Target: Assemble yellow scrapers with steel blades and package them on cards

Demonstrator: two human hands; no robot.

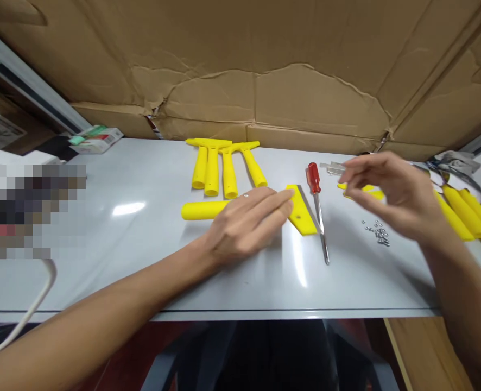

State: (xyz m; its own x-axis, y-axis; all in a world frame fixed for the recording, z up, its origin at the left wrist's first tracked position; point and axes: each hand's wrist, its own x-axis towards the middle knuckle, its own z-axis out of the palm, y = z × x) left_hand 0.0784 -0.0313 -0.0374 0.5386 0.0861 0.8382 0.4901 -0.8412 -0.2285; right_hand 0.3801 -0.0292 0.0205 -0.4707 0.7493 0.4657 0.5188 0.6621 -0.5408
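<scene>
My left hand [251, 222] is closed over a yellow scraper [303, 214] lying on the table. Its round handle sticks out to the left, and a thin metal blade edge shows along the right side of its head. Just right of the scraper lies a screwdriver [314, 176] with a red handle, its tip toward me. My right hand [395, 190] hovers with thumb and fingers apart; nothing shows between them. Beside its fingertips are thin metal blades [333, 169] and flat yellow pieces [366, 190], partly hidden by the hand. Below it lies a pile of small screws [381, 234].
Several yellow T-shaped handles [211, 168] lie toward the back. More yellow-handled scrapers [464, 212] are at the right, partly behind my right arm. A cardboard wall [252, 103] closes off the back. A small box [97, 140] stands back left; a white cable [45, 293] hangs at left.
</scene>
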